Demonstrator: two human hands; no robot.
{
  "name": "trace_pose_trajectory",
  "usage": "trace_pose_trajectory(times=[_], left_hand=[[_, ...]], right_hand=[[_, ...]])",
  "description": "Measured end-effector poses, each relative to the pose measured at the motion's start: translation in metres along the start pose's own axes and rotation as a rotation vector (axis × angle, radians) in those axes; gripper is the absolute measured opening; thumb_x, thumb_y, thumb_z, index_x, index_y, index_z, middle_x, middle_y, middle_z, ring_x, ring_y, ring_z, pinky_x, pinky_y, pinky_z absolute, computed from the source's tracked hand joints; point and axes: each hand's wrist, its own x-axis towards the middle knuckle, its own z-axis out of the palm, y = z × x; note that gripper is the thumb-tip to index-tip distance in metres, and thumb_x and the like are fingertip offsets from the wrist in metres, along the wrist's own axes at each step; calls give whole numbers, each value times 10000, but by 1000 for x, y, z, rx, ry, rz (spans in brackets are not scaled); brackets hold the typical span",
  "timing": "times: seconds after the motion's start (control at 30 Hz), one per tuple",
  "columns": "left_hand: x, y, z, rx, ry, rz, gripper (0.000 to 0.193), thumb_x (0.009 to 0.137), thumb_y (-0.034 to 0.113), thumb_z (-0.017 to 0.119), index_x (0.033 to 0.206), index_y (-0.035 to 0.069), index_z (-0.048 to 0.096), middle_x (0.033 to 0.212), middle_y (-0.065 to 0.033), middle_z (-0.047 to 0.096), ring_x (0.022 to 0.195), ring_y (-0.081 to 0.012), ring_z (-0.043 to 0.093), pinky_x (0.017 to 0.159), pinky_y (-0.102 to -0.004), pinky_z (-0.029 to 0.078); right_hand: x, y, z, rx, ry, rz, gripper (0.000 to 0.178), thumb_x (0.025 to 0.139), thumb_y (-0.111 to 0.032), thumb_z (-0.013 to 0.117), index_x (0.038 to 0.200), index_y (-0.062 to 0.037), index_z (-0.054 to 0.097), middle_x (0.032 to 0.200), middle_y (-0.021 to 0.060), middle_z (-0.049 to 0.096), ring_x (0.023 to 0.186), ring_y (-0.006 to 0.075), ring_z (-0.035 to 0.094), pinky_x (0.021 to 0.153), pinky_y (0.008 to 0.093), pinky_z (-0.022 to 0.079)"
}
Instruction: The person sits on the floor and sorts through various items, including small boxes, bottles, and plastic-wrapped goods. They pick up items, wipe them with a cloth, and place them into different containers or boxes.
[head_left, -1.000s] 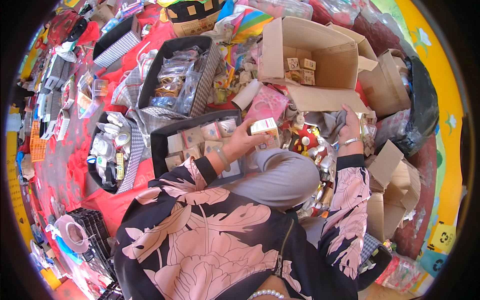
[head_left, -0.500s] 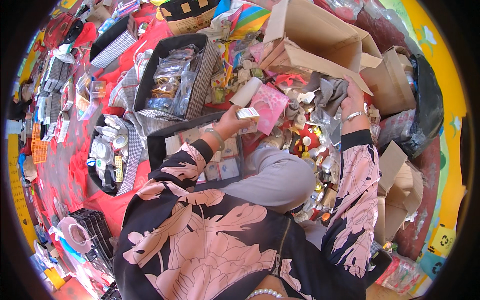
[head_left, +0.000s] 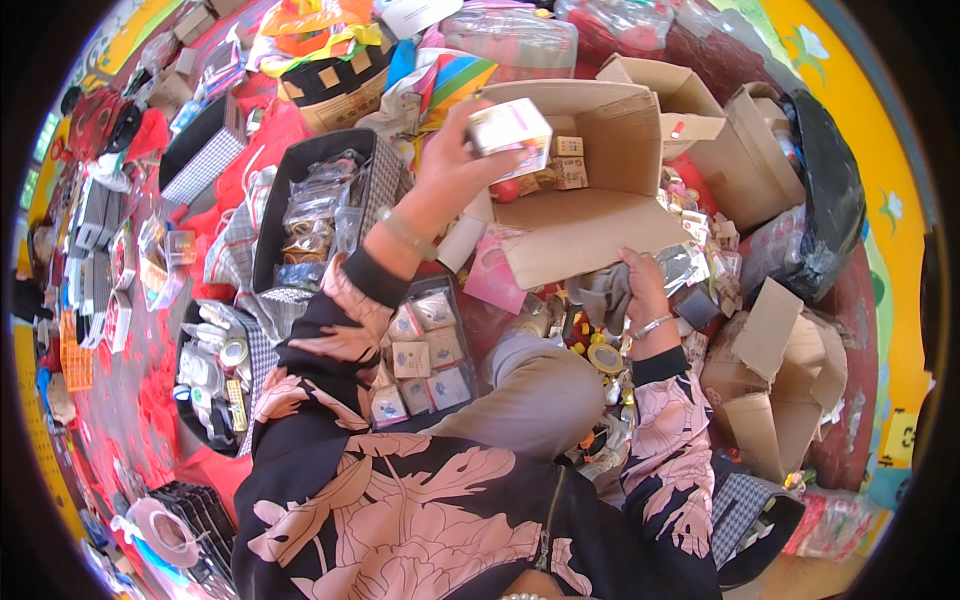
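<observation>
My left hand (head_left: 462, 165) holds up a small white carton (head_left: 512, 132) over the mouth of an open cardboard box (head_left: 610, 135). Inside that box lie several small printed cartons (head_left: 570, 165). At the box's lowered front flap (head_left: 590, 240), my right hand (head_left: 645, 285) is closed on the edge. A crumpled grey cloth (head_left: 603, 292) hangs beside the right fingers; whether they grip it too is unclear. Left of my bent knee sits a dark bin (head_left: 463, 350) with several small square packs (head_left: 410, 358). A pink sheet (head_left: 493, 272) lies between the knee and the box.
A checked bin of bagged items (head_left: 385, 170) and another of mixed goods (head_left: 262, 350) stand to the left. More cardboard boxes (head_left: 750, 150) (head_left: 770, 400) and a black plastic bag (head_left: 825, 200) are on the right. Loose small items (head_left: 605, 358) cover the floor beside my knee.
My left hand has risen and moved right with the white carton, up to the box. The box has shifted left and tipped so its inside shows, its flap still in my right hand.
</observation>
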Motion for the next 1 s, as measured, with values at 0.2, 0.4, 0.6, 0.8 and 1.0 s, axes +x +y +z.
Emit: trace_pose_trajectory(times=[0.2, 0.4, 0.6, 0.8, 1.0], left_hand=[[54, -71, 54, 845, -170, 136, 525, 725, 215, 697, 1160, 28, 470, 1087, -226, 544, 1026, -396, 527, 880, -437, 436], [72, -118, 34, 1151, -111, 39, 367, 763, 90, 581, 1117, 36, 497, 1091, -213, 538, 1067, -375, 508, 894, -417, 439], [32, -94, 14, 1200, -29, 417, 476, 755, 158, 627, 1178, 19, 460, 1183, -189, 498, 1142, -361, 446, 979, -450, 358], [-8, -147, -5, 861, 165, -315, 759, 646, 322, 745, 1257, 11, 417, 1055, -218, 575, 1051, -406, 516, 919, -418, 421], [21, -196, -41, 1564, -696, 102, 535, 552, 500, 770, 776, 33, 638, 751, -150, 641, 788, -315, 642, 663, -380, 528]], right_hand=[[-13, 0, 19, 33, 57, 59, 159, 835, -114, 567, 897, 28, 601, 829, 74, 637, 710, 181, 630, 637, 296, 499], [-27, -12, 39, 87, 50, -7, 166, 835, -131, 573, 899, 20, 597, 810, 56, 623, 697, 158, 607, 625, 280, 473], [-25, 1, 28, 52, 97, -12, 151, 833, -150, 595, 817, -1, 609, 752, 38, 617, 668, 132, 591, 612, 272, 465], [-26, 5, 15, -15, 30, 26, 163, 858, -171, 593, 874, -10, 609, 811, 26, 615, 697, 117, 581, 631, 256, 462], [-99, -36, -3, -64, -29, -60, 287, 902, -158, 525, 1109, 40, 553, 1030, 71, 599, 957, 136, 560, 851, 250, 430]])
